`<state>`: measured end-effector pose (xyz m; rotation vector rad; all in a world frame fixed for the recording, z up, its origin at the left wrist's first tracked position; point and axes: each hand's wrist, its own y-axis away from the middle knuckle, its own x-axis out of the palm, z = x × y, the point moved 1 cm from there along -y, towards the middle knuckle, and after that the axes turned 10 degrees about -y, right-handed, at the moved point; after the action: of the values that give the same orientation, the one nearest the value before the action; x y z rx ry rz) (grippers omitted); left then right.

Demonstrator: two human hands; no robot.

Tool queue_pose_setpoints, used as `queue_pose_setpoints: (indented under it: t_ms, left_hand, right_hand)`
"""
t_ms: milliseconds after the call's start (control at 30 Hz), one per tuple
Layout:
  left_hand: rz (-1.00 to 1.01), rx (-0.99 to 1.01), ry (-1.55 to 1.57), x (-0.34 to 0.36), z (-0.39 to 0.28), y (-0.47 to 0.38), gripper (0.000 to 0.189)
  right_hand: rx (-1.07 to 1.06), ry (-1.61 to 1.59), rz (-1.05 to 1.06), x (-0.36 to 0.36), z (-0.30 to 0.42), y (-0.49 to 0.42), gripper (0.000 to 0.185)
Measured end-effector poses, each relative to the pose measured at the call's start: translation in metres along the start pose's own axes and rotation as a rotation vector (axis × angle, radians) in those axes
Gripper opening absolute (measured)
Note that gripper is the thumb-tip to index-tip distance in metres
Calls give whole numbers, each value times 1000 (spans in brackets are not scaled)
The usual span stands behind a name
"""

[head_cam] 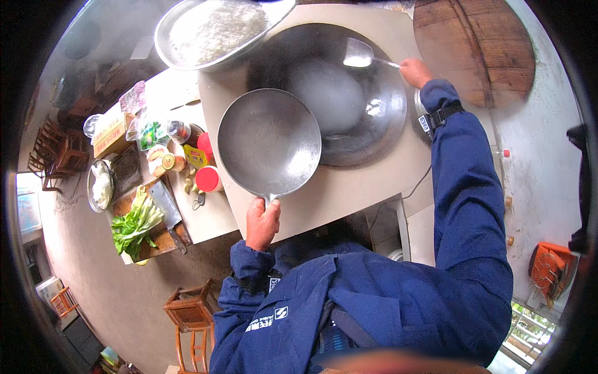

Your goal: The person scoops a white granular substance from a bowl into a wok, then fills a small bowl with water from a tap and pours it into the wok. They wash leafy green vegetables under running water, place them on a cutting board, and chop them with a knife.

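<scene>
My left hand (262, 223) grips the short handle of a small metal wok (268, 140), held over the front left rim of a large dark wok (387, 126). Steam or cloudy liquid shows in the middle of the large wok. With my right hand (415, 73) I hold the handle of a metal spatula (359, 53), its blade over the large wok's back right part. A metal basin (161, 44) of white food, perhaps rice, stands at the back left of the large wok.
On the left stand a cutting board (122, 205) with leafy greens (138, 222) and a cleaver (166, 203), red-lidded jars (208, 179), a cardboard box (112, 135) and a bowl (100, 186). A round wooden lid (476, 51) lies at the back right. A wooden chair (190, 308) stands below left.
</scene>
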<state>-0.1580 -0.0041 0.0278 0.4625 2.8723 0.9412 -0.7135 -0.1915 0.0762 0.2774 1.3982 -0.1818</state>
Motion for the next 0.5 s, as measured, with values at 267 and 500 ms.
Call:
queue_pose_setpoints:
  t_ms: [267, 500]
  left_hand:
    - [-11, 86, 97, -24, 22, 26, 7]
    - [-26, 6, 271, -47, 34, 48, 9]
  right_hand:
    - [-42, -54, -22, -11, 61, -54, 31]
    - [-369, 109, -14, -25, 137, -67, 27]
